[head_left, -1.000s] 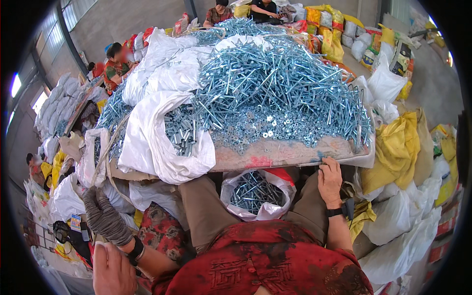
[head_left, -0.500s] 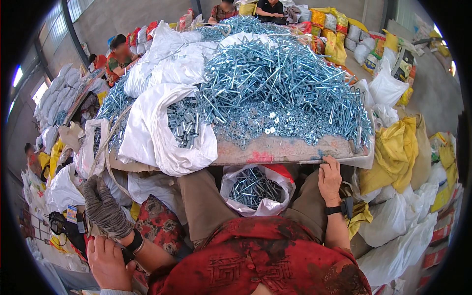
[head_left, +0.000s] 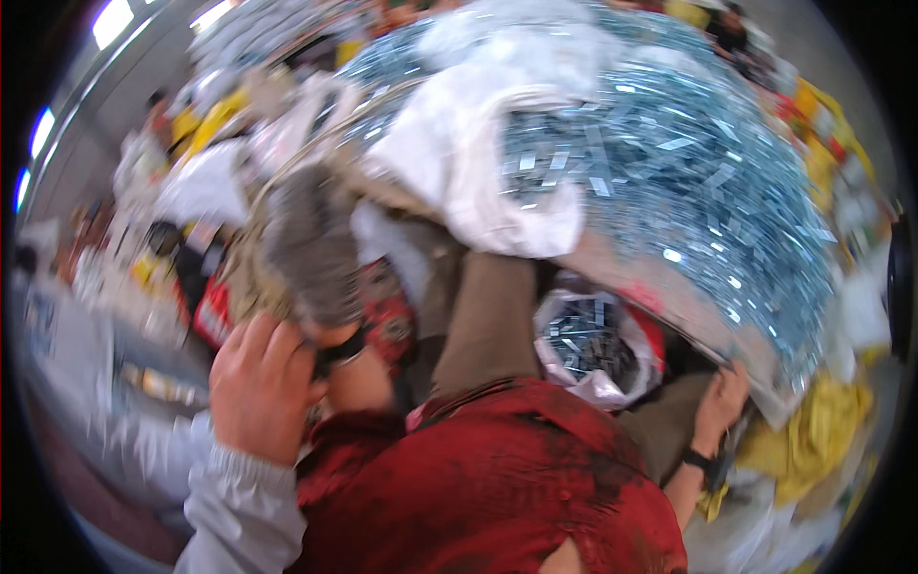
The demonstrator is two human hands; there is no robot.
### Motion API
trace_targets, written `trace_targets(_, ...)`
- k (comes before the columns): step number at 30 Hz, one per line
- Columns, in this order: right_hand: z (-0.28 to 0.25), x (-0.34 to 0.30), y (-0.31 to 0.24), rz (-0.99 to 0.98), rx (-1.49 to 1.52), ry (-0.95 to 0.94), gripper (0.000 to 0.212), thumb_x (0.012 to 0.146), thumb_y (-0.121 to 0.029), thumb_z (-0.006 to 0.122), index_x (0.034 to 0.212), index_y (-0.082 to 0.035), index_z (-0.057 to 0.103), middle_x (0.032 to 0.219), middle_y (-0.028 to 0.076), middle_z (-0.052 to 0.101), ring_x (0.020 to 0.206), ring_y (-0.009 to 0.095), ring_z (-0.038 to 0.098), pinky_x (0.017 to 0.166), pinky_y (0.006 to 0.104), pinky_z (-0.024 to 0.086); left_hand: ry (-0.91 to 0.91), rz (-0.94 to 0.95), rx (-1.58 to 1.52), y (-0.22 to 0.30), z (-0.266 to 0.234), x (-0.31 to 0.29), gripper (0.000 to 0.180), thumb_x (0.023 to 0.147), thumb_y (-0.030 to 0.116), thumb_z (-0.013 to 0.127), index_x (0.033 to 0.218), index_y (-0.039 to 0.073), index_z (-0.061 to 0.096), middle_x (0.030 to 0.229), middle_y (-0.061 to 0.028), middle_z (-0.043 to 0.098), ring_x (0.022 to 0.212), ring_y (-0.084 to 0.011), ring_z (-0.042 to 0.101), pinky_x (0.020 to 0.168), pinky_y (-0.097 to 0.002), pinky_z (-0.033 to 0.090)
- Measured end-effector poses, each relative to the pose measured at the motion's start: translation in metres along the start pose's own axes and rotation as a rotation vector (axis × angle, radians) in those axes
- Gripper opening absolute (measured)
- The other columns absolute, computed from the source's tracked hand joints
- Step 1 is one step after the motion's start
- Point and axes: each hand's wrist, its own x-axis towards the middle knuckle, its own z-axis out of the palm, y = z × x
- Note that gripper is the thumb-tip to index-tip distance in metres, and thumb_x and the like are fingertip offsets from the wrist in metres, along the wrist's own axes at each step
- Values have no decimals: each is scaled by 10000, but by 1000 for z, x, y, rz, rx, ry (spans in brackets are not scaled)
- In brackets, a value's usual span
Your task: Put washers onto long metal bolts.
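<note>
My left hand [head_left: 314, 244], in a grey knit glove, is raised left of my knee, fingers stretched out but blurred; no object shows in it. Another person's bare hand [head_left: 263, 383], in a light grey sleeve, touches my left forearm beside a black wristband [head_left: 341, 349]. My bare right hand [head_left: 722, 402] rests with its fingertips against the table's front edge [head_left: 669, 330], holding nothing visible. Between my legs stands a white sack [head_left: 612, 392] with metal bolts [head_left: 583, 335] in it.
Bolts and washers [head_left: 688, 182] are heaped across the table. A white bag [head_left: 535, 225] with metal parts lies at its near left edge. Yellow sacks [head_left: 813, 440] stand on the right; more bags [head_left: 210, 182] crowd the left.
The view has swung left and blurred, so the table now sits further right. The other person's hand and sleeve show more fully. My right hand is still at the table edge.
</note>
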Motion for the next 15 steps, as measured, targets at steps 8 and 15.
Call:
trace_targets(8,5,8,6,-103,-49,-80,145,955,-63,531,1036,27,610,1296,184,580,1216,372,514,1036,452,408,-939,540,303,32,-156,9,297,569,254,649,748,21,596,885,-69,578,902,-244,595,763,-351,526)
trace_targets(15,5,4,7,-116,-46,-88,154,950,-61,536,1049,26,614,1295,185,579,1213,372,515,1032,451,411,-918,499,369,34,-156,5,125,657,134,639,766,74,636,870,-17,559,903,-206,558,780,-337,503)
